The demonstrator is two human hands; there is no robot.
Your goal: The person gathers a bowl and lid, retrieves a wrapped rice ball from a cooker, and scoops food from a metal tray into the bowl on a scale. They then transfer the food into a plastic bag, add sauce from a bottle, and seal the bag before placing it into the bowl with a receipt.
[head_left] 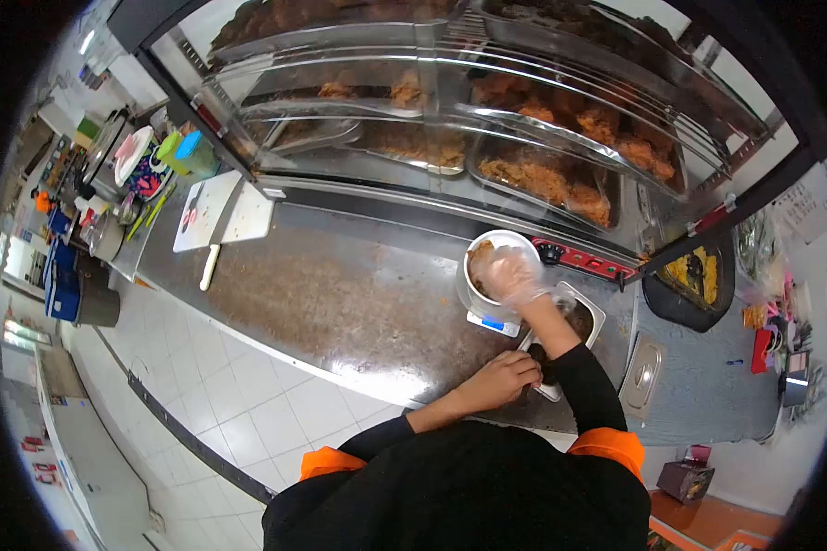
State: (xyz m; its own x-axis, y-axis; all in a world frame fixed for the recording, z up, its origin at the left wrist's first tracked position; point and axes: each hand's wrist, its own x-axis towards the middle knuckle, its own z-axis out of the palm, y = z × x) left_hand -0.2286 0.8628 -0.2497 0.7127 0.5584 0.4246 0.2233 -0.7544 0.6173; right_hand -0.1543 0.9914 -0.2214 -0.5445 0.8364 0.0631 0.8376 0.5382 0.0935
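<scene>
My right hand (513, 278), in a clear plastic glove, reaches into a white round bowl (501, 241) with brown food inside. Its fingers are blurred. The bowl rests on a small scale (492, 323) with a blue display. Closer to me, my left hand (505, 378) is bare, its fingers curled at the near left edge of a steel pan (594, 312) around something dark that I cannot make out. My right forearm crosses over the pan and hides part of its dark contents.
A glass display case (432, 174) with trays of fried food stands behind the counter (340, 285). At the left, a knife (209, 266) lies partly on a white cutting board (248, 216). A black tub (689, 308) and a steel lid (643, 372) are at the right.
</scene>
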